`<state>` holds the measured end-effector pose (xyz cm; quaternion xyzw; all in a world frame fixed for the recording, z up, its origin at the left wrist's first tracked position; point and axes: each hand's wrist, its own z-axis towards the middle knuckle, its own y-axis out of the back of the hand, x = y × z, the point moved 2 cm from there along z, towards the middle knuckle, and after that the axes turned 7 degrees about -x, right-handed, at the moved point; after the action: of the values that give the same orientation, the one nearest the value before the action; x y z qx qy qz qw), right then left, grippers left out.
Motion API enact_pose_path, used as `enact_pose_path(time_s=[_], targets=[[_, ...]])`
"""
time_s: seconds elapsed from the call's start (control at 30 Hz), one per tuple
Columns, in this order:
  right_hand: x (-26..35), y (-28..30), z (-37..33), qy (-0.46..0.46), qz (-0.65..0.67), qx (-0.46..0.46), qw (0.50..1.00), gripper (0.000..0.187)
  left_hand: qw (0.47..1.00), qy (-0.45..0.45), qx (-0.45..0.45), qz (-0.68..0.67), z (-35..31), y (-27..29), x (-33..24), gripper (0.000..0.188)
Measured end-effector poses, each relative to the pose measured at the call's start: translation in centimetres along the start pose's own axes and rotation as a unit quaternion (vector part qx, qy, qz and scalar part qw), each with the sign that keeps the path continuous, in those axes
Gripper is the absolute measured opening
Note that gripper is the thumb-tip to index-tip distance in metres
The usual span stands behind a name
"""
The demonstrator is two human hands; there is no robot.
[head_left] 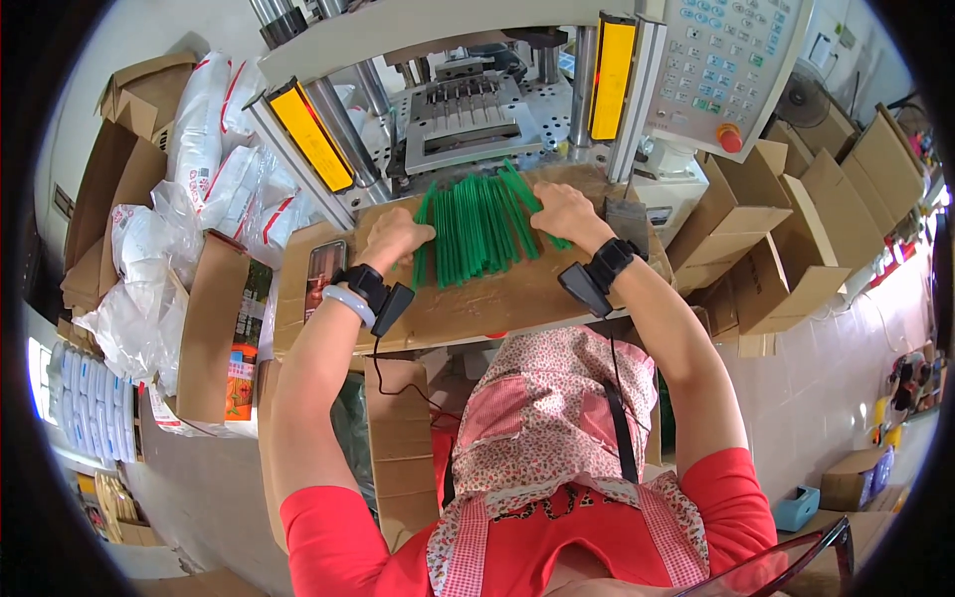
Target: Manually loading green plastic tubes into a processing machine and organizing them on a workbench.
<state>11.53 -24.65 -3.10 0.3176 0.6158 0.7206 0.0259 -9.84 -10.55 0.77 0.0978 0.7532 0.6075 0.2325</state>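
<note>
Glasses short of green strips | strips on counter, mostly lined up, right-edge few not yet | left hand, right hand flanking strips; grips curled, cannot tell if pinching

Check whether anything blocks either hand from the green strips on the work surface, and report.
Nothing visible does. The left hand is right at the left edge of the green strips, and the right hand is at their right edge. The phone lies left of the left hand, outside that gap.
</note>
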Motion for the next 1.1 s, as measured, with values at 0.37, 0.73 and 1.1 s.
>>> enact_pose_path(time_s=[0.37,0.73,1.1], targets=[[0.8,3.6,1.0,0.107,0.157,-0.101,0.977,0.030,0.978,-0.193,-0.078,-0.006,3.5,-1.9,6.1,0.024],[1.8,3.2,10.2,0.042,0.326,-0.049,0.943,0.029,0.926,-0.098,-0.001,-0.365,7.9,3.7,-3.7,0.019],[4.1,1.3,15.1,-0.013,0.249,-0.051,0.967,0.031,0.947,-0.058,-0.002,-0.315,17.0,0.9,-6.1,0.022]])
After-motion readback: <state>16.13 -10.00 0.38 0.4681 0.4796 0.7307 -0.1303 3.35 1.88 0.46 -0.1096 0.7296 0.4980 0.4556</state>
